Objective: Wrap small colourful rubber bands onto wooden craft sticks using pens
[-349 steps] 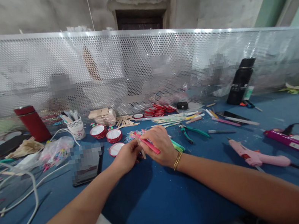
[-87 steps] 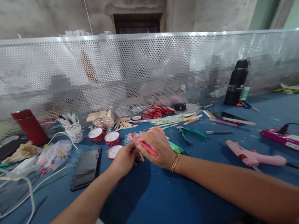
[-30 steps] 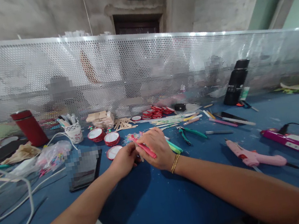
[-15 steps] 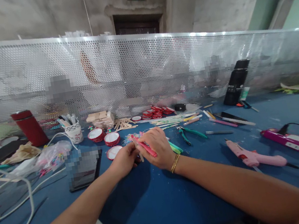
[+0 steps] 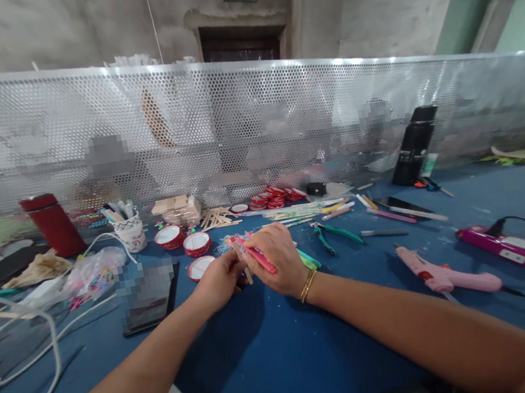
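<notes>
My left hand [image 5: 217, 281] is closed, its thumb and fingers pinching a flat wooden craft stick [image 5: 249, 276] held upright above the blue table. In my right hand [image 5: 279, 256] lies a pinkish-red marker [image 5: 262, 261], gripped at a slant right beside the stick. The two hands meet closely, and the marker's tip against the stick is too small to make out. Just left of them sit small red-rimmed white drums [image 5: 197, 242]. Colourful small bits [image 5: 235, 242] lie behind the fingers, and green markers [image 5: 309, 258] are partly hidden by my right hand.
Green-handled pliers [image 5: 335, 234], a pink glue gun [image 5: 452, 275] and a purple device [image 5: 505, 245] lie to the right. At left are a phone [image 5: 151, 301], a pen cup [image 5: 131, 233], a red flask [image 5: 51, 225] and white cables. A perforated metal screen [image 5: 247, 111] stands behind.
Both hands stay almost in place. The marker and the stick have shifted very slightly against each other; both are still held.
</notes>
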`<state>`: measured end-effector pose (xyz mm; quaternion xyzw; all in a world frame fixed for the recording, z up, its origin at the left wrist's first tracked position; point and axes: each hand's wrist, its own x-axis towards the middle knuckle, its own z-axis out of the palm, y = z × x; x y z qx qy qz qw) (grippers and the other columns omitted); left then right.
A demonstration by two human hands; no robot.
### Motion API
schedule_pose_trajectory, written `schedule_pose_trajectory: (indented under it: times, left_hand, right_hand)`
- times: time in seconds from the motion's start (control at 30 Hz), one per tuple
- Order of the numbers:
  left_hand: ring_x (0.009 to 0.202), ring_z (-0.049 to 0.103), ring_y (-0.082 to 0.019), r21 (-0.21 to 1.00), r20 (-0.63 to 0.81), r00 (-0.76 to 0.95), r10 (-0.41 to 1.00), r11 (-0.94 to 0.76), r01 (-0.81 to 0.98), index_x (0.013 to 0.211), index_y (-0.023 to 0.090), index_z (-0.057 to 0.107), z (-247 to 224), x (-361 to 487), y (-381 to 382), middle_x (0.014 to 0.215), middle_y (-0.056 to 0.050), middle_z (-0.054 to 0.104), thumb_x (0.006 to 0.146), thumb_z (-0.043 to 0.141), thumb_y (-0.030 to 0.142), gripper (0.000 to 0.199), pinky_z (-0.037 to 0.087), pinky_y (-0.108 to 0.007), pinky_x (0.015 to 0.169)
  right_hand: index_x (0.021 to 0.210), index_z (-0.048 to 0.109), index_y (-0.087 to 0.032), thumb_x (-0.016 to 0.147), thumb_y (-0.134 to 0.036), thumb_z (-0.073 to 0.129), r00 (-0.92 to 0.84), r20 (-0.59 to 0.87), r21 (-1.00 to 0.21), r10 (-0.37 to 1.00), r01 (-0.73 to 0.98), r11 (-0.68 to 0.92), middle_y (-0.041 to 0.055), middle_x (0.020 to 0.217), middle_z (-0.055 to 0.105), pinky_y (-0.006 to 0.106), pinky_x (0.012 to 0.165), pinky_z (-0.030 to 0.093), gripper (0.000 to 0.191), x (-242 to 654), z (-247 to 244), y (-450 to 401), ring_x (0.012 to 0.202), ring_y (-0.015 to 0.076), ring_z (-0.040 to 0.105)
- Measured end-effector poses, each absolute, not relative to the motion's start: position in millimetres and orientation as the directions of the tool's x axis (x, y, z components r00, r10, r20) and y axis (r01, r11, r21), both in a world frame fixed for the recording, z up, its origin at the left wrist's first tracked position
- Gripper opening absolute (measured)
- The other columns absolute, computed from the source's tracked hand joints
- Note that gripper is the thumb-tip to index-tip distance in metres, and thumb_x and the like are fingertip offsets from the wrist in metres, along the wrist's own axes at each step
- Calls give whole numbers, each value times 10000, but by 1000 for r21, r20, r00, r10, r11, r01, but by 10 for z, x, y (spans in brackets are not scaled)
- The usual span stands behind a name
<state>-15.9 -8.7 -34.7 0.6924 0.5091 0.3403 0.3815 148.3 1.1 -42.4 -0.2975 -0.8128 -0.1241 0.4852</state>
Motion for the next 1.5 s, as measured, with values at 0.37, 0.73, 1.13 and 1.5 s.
schedule_pose_trajectory:
  times: [0.37, 0.73, 1.13, 1.5]
  left_hand:
    - [593, 610, -145, 883, 86, 240, 967, -186, 431, 967, 185, 584, -359, -158, -90, 690, -3, 635, 799, 498, 364, 260, 441, -212, 463]
    - [631, 619, -153, 885, 91, 268, 959, -202, 419, 832, 194, 517, -429, -195, -43, 713, -17, 641, 811, 489, 407, 217, 444, -223, 495]
    - [553, 579, -108, 908, 39, 247, 968, -137, 395, 789, 169, 556, -422, -210, -14, 676, -9, 637, 749, 590, 426, 262, 411, -182, 447]
    - [540, 568, -127, 877, 64, 227, 972, -163, 453, 670, 184, 577, -416, -238, -38, 615, -7, 643, 726, 592, 450, 272, 438, -207, 480]
  right_hand:
    - [938, 570, -214, 907, -315, 522, -371, 860, -75, 350, 587, 806, 32, 886, 646, 398, 916, 345, 117, 1492, -436, 23, 918, 197, 536]
    - [970, 590, -211, 897, -305, 537, -333, 862, -117, 381, 601, 791, 45, 933, 660, 393, 918, 352, 130, 1542, -422, 92, 928, 203, 543]
    - [996, 598, -219, 944, -267, 490, -351, 844, -177, 406, 531, 828, 33, 869, 667, 356, 865, 376, 129, 1484, -459, 31, 836, 180, 576]
    - [1044, 561, -219, 868, -271, 593, -288, 831, -278, 477, 528, 803, 38, 928, 684, 382, 942, 366, 186, 1402, -533, 72, 928, 204, 600]
